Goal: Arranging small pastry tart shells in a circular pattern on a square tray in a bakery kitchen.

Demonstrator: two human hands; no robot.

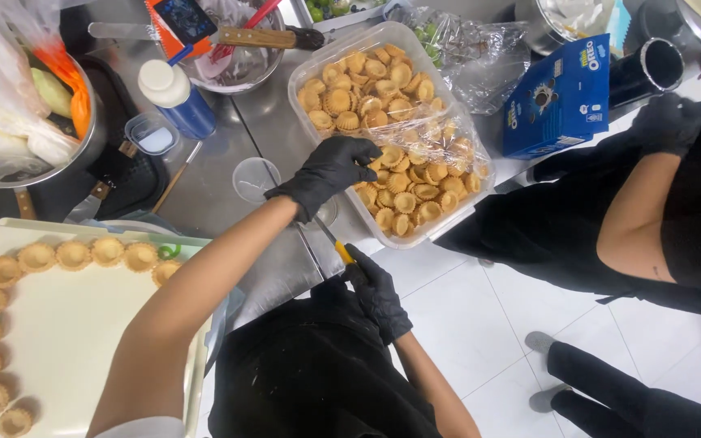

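My L hand (328,172), fingers curled, reaches into clear tub (318,73) of tart shells (403,191). R hand (376,292) grips yellow-handled tool (339,247) near counter edge.

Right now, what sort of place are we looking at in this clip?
Most likely a commercial or pastry kitchen. A steel worktop carries a big plastic tub full of tart shells, more shells line a cream tray, and the left hand reaching into the tub wears a black glove.
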